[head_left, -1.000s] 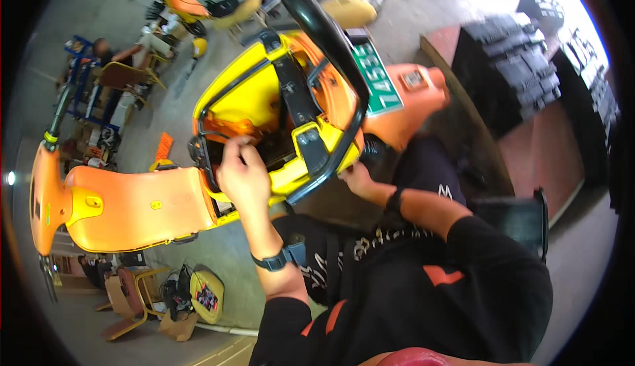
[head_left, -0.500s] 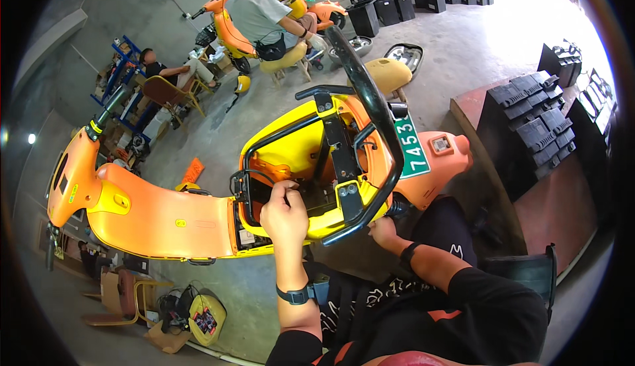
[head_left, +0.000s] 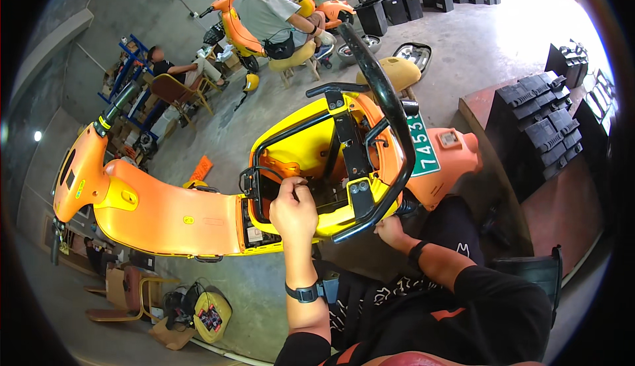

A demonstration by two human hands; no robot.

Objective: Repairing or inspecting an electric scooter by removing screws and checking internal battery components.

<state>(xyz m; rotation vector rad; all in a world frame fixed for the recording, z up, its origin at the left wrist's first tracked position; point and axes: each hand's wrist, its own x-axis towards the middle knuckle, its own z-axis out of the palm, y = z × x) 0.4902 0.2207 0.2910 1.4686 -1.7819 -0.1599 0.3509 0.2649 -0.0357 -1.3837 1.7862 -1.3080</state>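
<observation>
An orange-and-yellow electric scooter (head_left: 169,210) stands crosswise before me, its handlebar at the left and its seat opening uncovered. My left hand (head_left: 294,210) is curled over the near yellow rim of that opening, fingers bent down inside. Whatever those fingers grip is hidden. Low beside the scooter's rear, under the black tubular rail (head_left: 390,124), my right hand (head_left: 391,230) is closed close to the body's lower edge. Its fingertips and anything between them cannot be made out. A black metal bracket (head_left: 345,144) spans the opening.
Black battery cases (head_left: 532,115) stand on a reddish platform (head_left: 562,201) at the right. Beyond the scooter are a yellow stool (head_left: 390,75) and a seated person (head_left: 268,19) by another scooter. A second person (head_left: 172,68) sits farther left. A yellow bag (head_left: 213,316) lies near left.
The whole view has shifted a little, so the scene sits slightly farther right. Both hands keep about the same places on the scooter.
</observation>
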